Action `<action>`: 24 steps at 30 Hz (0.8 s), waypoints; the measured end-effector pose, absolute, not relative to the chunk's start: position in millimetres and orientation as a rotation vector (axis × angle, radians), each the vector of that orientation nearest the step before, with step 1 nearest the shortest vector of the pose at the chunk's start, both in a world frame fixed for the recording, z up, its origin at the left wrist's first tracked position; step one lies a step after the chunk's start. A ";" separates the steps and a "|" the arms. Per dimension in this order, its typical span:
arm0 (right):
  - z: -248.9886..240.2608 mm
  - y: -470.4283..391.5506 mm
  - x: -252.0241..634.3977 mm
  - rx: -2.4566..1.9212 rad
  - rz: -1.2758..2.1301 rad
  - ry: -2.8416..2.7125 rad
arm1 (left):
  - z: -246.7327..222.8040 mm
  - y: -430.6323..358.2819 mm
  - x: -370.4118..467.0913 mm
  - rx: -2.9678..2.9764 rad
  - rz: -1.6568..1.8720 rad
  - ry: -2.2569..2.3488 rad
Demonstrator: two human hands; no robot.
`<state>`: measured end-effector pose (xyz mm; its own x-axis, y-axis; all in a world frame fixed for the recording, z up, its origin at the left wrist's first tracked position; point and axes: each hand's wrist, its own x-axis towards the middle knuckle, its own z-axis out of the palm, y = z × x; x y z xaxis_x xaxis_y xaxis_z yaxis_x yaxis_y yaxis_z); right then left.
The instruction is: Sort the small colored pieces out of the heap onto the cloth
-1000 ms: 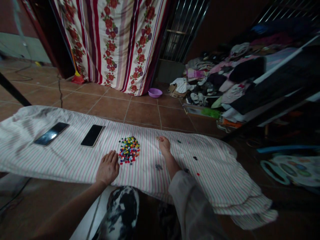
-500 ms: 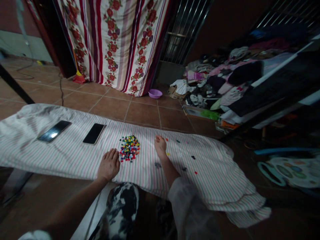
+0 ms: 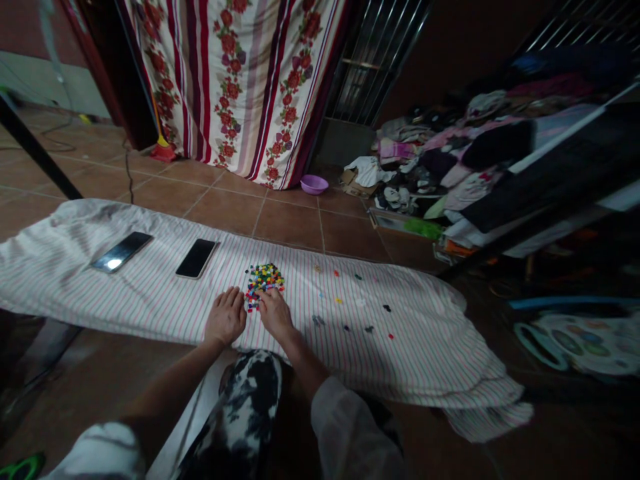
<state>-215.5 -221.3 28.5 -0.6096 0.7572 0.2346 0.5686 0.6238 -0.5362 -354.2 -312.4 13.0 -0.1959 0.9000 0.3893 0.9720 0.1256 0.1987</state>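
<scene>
A pile of small, many-coloured pieces (image 3: 265, 275) lies on the striped cloth in front of me. My left hand (image 3: 226, 316) rests flat on the cloth at the pile's left side, fingers stretched out and holding nothing. Over the pile's near right part is my right hand (image 3: 275, 313), its fingertips among the pieces with the index finger reaching out. No piece shows in its grip. To the right, small groups are spread apart on the cloth, among them yellow pieces (image 3: 339, 301), black pieces (image 3: 387, 308), red pieces (image 3: 391, 336) and grey pieces (image 3: 318, 321).
Two phones, a dark one (image 3: 197, 259) and a reflecting one (image 3: 123, 252), lie left of the pile on the striped cloth (image 3: 430, 360). Beyond are a purple basin (image 3: 314, 185), a floral curtain (image 3: 255, 87) and heaped clothes (image 3: 450, 153). A dark bar (image 3: 35, 143) stands at left.
My right hand has moved left from the spread-out groups to the pile. My left hand stays flat beside the pile. The whole view has shifted slightly.
</scene>
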 end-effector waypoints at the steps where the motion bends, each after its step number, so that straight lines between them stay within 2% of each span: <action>1: 28.2 -225.4 -214.1 -1.045 0.550 -2.430 | 13.1 -312.5 -354.2 -1.872 -0.617 -2.217; 11: 17.9 -242.6 -191.1 -0.837 0.532 -2.442 | 12.7 -313.0 -355.0 -1.891 -0.623 -2.239; 24: -5.0 -240.5 -178.8 -1.020 0.589 -2.156 | 16.4 -312.8 -354.3 -1.896 -0.546 -2.255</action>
<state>-178.8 -240.5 -5.0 -0.4686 0.7983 0.3783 0.4952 0.5920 -0.6359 -354.3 -312.8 16.4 -0.1928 0.9212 0.3381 0.9738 0.1373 0.1811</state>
